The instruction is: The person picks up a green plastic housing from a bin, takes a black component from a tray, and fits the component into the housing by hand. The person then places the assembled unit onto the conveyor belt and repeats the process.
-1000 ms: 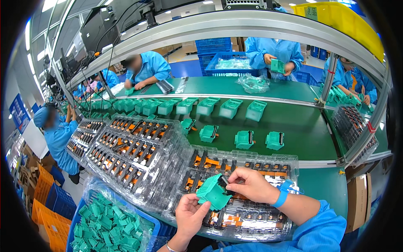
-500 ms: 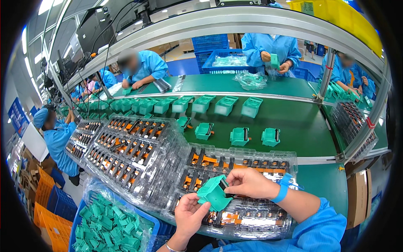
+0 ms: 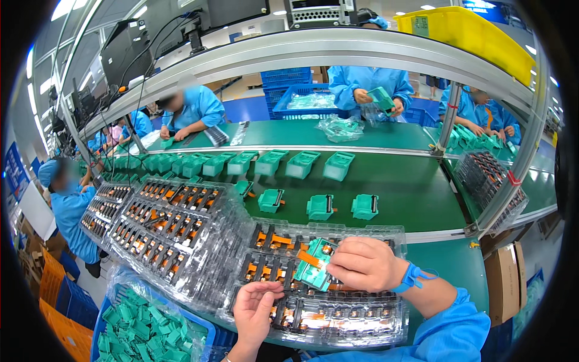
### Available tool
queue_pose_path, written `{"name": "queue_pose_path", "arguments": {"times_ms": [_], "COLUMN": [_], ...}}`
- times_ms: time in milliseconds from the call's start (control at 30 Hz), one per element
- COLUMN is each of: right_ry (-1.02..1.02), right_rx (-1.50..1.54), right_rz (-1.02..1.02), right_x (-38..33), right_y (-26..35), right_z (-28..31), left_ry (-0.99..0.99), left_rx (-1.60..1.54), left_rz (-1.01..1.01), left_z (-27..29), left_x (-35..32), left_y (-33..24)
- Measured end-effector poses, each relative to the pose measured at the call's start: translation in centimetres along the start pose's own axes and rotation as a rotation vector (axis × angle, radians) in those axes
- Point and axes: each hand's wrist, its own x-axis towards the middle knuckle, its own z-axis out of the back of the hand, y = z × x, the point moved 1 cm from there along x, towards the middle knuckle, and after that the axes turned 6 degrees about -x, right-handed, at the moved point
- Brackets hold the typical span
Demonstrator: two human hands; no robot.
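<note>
My right hand (image 3: 365,263) grips a small green plastic housing (image 3: 316,268) with an orange strip sticking out of it, held just above a clear blister tray (image 3: 386,320) of orange and black parts. My left hand (image 3: 256,308) rests lower on that tray's near side, fingers curled over its parts and holding nothing that I can see. A blue strap circles my right wrist.
More clear trays (image 3: 157,235) of parts are stacked to the left. A blue bin (image 3: 148,329) of loose green housings sits at the lower left. Green housings (image 3: 319,206) ride the green conveyor belt (image 3: 410,193). People in blue coats work along both sides.
My left hand has let go of the green housing and dropped to the tray. My right hand now holds the housing alone, turned so its orange strip shows.
</note>
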Motion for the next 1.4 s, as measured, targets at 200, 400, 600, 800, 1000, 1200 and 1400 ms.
{"name": "queue_pose_path", "arguments": {"times_ms": [200,400,600,800,1000,1200,1400], "right_ry": [0.043,-0.299,-0.267,-0.203,0.064,0.443,0.729], "right_rx": [-0.122,0.086,0.252,0.378,-0.179,0.555,0.438], "right_rz": [-0.198,-1.515,-1.928,-2.105,-1.357,-0.772,-0.498], "right_x": [-4.1,-16.1,-24.1,-25.9,-20.0,-2.1,1.1], "right_y": [-3.9,-12.9,-16.1,-16.4,-14.6,-3.1,1.0], "right_z": [1.2,3.0,1.6,-0.8,-0.1,-2.4,-6.6], "left_ry": [-0.069,-0.067,-0.086,-0.114,-0.115,-0.419,-0.663], "left_rx": [0.072,0.089,0.094,0.061,0.245,0.542,1.248], "left_rz": [-0.049,-0.066,-0.053,-0.078,-0.368,-0.442,-0.117], "left_z": [-0.1,-0.8,-0.3,0.0,0.6,7.3,18.4], "left_x": [0.0,0.3,0.1,-0.1,-2.7,-8.0,-14.1], "left_y": [0.1,0.2,0.3,0.2,-1.5,-6.9,-14.3]}}
